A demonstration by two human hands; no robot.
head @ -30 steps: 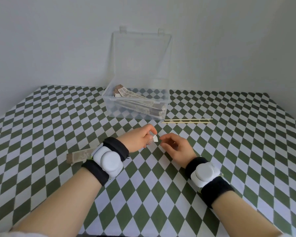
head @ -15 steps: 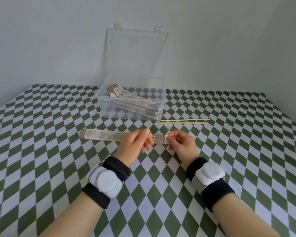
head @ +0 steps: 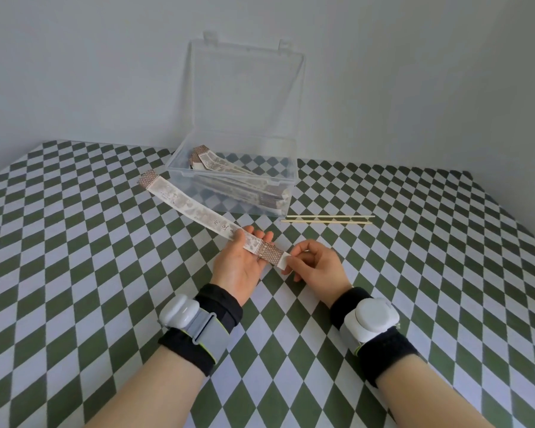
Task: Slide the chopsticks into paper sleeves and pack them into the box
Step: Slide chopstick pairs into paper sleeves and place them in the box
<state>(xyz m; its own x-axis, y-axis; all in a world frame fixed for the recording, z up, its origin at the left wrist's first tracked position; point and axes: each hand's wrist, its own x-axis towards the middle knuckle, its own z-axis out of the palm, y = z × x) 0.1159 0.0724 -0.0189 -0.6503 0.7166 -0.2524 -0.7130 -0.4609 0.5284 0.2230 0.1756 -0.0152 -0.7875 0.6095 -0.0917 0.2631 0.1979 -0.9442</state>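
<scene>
The paper sleeve [head: 195,211] has swung its left end far, beside the box [head: 183,174]. My left hand [head: 238,267], now palm up, pinches it under the thumb; my right hand [head: 318,267] pinches its near end, chopsticks [head: 328,219] lying beyond.

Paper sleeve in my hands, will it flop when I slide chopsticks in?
Probably light and thin: the paper sleeve juts fairly straight past the left hand, so it likely holds shape. The right hand pinches its near end; that could crease easily.
</scene>
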